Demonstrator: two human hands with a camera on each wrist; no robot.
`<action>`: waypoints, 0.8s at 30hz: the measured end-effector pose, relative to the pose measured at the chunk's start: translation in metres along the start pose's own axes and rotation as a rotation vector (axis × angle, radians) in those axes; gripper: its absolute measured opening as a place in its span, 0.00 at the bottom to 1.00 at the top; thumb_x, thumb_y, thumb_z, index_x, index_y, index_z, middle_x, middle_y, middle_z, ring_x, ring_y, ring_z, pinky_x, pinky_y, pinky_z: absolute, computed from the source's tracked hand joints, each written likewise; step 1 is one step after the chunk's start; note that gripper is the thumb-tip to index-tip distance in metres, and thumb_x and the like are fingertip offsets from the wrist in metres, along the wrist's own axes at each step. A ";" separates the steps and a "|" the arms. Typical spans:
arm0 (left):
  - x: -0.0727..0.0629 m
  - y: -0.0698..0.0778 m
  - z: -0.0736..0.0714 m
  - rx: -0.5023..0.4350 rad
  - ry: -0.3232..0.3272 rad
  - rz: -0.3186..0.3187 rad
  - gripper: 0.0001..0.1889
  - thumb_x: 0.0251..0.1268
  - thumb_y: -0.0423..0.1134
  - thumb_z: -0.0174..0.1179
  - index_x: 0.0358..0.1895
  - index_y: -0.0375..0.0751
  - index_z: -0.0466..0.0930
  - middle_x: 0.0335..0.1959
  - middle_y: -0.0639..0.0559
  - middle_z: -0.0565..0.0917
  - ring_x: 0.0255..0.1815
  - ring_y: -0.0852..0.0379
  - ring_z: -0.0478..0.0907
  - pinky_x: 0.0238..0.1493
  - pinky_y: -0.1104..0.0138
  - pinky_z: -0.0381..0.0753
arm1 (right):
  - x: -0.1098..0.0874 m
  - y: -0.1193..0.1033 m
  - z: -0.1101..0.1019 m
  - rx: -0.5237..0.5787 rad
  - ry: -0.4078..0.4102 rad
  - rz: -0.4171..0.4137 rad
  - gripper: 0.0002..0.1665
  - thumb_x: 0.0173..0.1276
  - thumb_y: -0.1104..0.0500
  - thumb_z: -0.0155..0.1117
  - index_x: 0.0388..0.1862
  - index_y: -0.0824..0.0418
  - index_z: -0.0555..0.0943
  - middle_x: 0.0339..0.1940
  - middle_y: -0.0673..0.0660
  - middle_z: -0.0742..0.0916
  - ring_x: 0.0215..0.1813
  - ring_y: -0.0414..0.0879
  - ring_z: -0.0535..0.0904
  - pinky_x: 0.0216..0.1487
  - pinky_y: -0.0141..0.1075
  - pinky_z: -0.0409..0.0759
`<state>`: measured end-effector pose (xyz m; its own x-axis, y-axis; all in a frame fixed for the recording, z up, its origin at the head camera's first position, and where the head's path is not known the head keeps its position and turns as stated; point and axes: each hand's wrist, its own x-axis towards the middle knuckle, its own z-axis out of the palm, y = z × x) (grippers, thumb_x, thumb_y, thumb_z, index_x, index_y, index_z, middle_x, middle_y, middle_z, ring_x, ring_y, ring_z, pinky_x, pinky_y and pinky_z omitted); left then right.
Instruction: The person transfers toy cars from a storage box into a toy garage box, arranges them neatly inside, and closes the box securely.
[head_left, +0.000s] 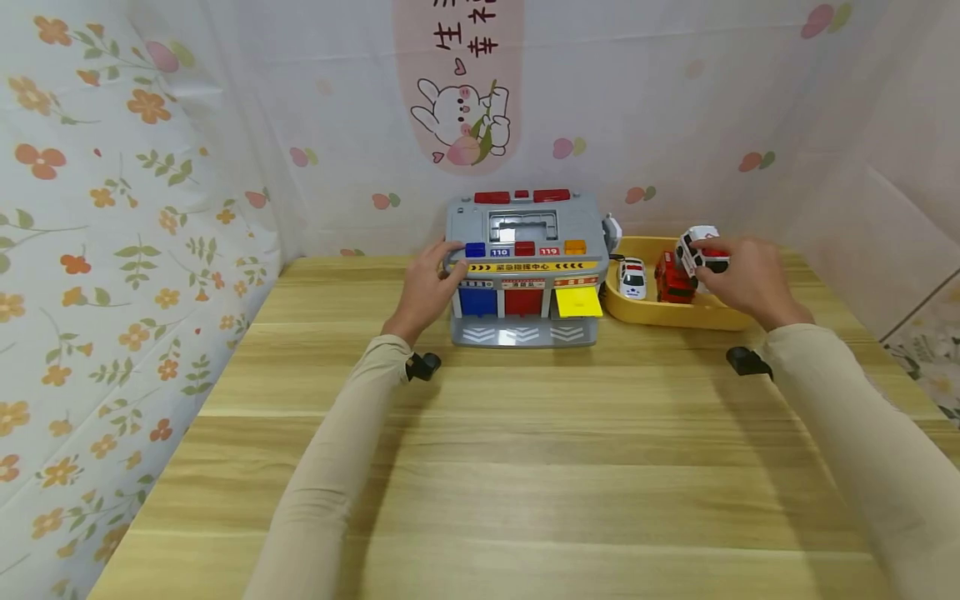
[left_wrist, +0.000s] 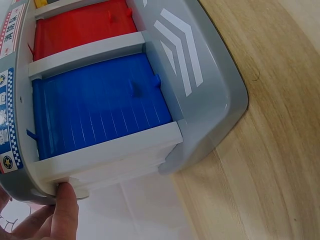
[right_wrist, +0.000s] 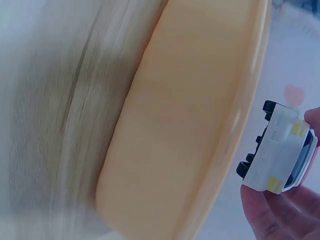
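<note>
A grey toy garage (head_left: 525, 275) stands on the wooden table, its blue door (left_wrist: 100, 105) and red door down and its yellow door (head_left: 578, 302) tilted out. My left hand (head_left: 431, 287) grips the left end of its roof; in the left wrist view a fingertip (left_wrist: 66, 210) presses the side wall under the overhang. Over the yellow tray (head_left: 660, 314), my right hand (head_left: 753, 279) pinches a white toy ambulance (right_wrist: 280, 150) by its sides, clear of the rim in the right wrist view. A red toy fire truck (head_left: 672, 283) and a white toy police car (head_left: 632, 278) sit in the tray.
The tray stands against the garage's right side, near the back of the table. A white patterned cloth (head_left: 337, 125) hangs behind and on the left. Bare wooden tabletop (head_left: 570, 450) spreads in front of both toys.
</note>
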<state>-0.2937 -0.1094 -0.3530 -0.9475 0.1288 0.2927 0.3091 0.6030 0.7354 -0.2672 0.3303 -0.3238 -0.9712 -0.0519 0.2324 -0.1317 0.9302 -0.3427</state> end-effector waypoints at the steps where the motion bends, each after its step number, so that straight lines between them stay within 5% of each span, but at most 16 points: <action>1: 0.000 0.000 0.000 0.000 -0.002 0.000 0.23 0.76 0.51 0.51 0.68 0.48 0.74 0.81 0.44 0.60 0.80 0.43 0.60 0.67 0.51 0.79 | -0.002 -0.003 0.000 0.001 0.003 -0.007 0.26 0.71 0.55 0.58 0.65 0.63 0.78 0.54 0.78 0.82 0.40 0.63 0.71 0.34 0.44 0.65; 10: 0.001 0.001 -0.001 0.009 0.005 0.008 0.23 0.74 0.51 0.53 0.66 0.46 0.76 0.80 0.42 0.62 0.78 0.41 0.65 0.64 0.52 0.82 | -0.016 -0.031 0.008 -0.019 -0.011 -0.104 0.25 0.67 0.57 0.65 0.62 0.62 0.81 0.53 0.76 0.85 0.45 0.64 0.78 0.40 0.52 0.76; 19: 0.002 0.003 -0.003 -0.012 0.015 0.007 0.22 0.71 0.51 0.57 0.63 0.46 0.78 0.77 0.45 0.68 0.73 0.46 0.70 0.62 0.53 0.84 | -0.028 -0.048 0.013 0.015 -0.034 -0.127 0.26 0.66 0.57 0.66 0.62 0.61 0.80 0.59 0.75 0.82 0.55 0.68 0.75 0.53 0.60 0.74; 24: 0.001 0.004 -0.003 -0.019 0.017 0.005 0.22 0.71 0.50 0.57 0.63 0.46 0.78 0.78 0.45 0.67 0.75 0.45 0.68 0.63 0.53 0.83 | -0.033 -0.055 0.016 0.015 -0.042 -0.132 0.26 0.66 0.57 0.66 0.63 0.60 0.81 0.56 0.74 0.83 0.51 0.67 0.75 0.49 0.57 0.75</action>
<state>-0.2935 -0.1095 -0.3477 -0.9444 0.1182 0.3068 0.3157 0.5872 0.7454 -0.2312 0.2749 -0.3266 -0.9525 -0.1890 0.2387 -0.2618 0.9087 -0.3250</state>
